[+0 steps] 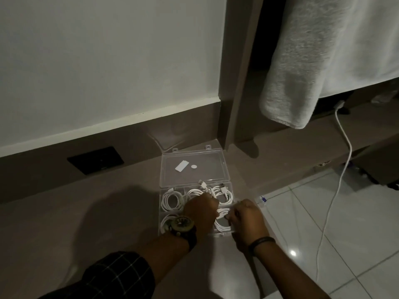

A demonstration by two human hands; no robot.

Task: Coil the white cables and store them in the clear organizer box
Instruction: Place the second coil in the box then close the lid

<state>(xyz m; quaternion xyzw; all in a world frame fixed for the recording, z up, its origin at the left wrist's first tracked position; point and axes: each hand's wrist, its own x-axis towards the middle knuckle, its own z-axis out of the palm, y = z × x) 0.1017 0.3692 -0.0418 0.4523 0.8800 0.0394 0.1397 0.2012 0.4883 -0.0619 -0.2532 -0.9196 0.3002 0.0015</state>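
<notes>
The clear organizer box (195,190) sits open on a brown ledge (86,212) in the lower middle of the frame, its lid (194,167) laid back flat toward the wall with a white rectangular sticker and a small round one on it. Coiled white cables (171,199) fill the compartments; the rear left, rear middle and rear right ones each hold a coil, and plug ends stick up at the rear edge near the hinge. The left hand (200,212), with a watch (182,226) on the wrist and a dark checked sleeve (116,275) behind it, reaches over the middle of the box and covers the centre compartments; its fingers are curled down among the cables, though what exactly they pinch is hidden under the hand. The right hand (246,221), wearing a dark wristband (261,241), is at the front right compartment, fingers bent closed around the coil there or the box edge, I cannot tell which.

A black plate (96,160) is set into the ledge at centre left. In the upper right a grey towel (323,61) hangs down, and below it a loose white cord (339,169) trails from a plug over the white tiled floor (345,234) at lower right. A small blue-tipped connector (262,198) lies just right of the box
</notes>
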